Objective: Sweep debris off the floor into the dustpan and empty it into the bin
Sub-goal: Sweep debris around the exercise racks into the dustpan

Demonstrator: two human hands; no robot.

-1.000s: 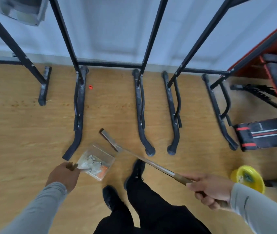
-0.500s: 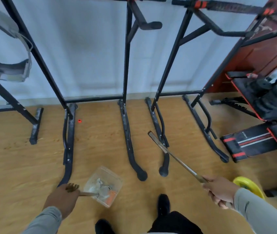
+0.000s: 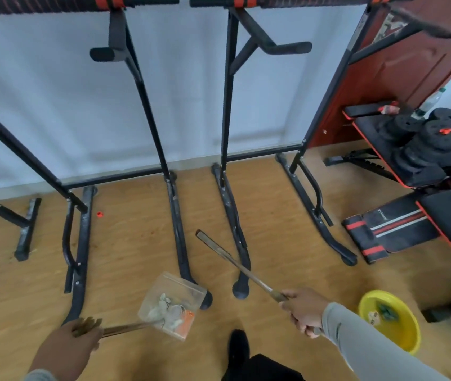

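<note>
Clear plastic forms the dustpan (image 3: 173, 305), which is held low over the wooden floor (image 3: 125, 251) near the foot of a black exercise frame (image 3: 177, 229). Pale crumpled scraps and an orange piece (image 3: 187, 321) lie inside it, though the blur makes them hard to name. The left hand (image 3: 67, 350) grips the dustpan's thin brown handle (image 3: 128, 329), fingers curled round the near end — the wrist and grey sleeve are cut off by the bottom edge. The right hand (image 3: 305, 309) is closed round the broom (image 3: 235, 261), a long thin stick slanting up and left across the floor to a narrow flat head; no bristles can be made out, and the end of the stick behind the fist is mostly hidden. A yellow bin (image 3: 389, 320) stands on the floor just right of the right forearm, with a few small dark and pale bits in it, too small to tell. A small red cap (image 3: 100, 214) lies on the floor between two frame feet, well apart from the dustpan. At the far right a black-and-red weight bench (image 3: 411, 224) — partly cropped — carries stacked black weight plates (image 3: 425, 138). One dark shoe (image 3: 239, 345) shows at the bottom.
</note>
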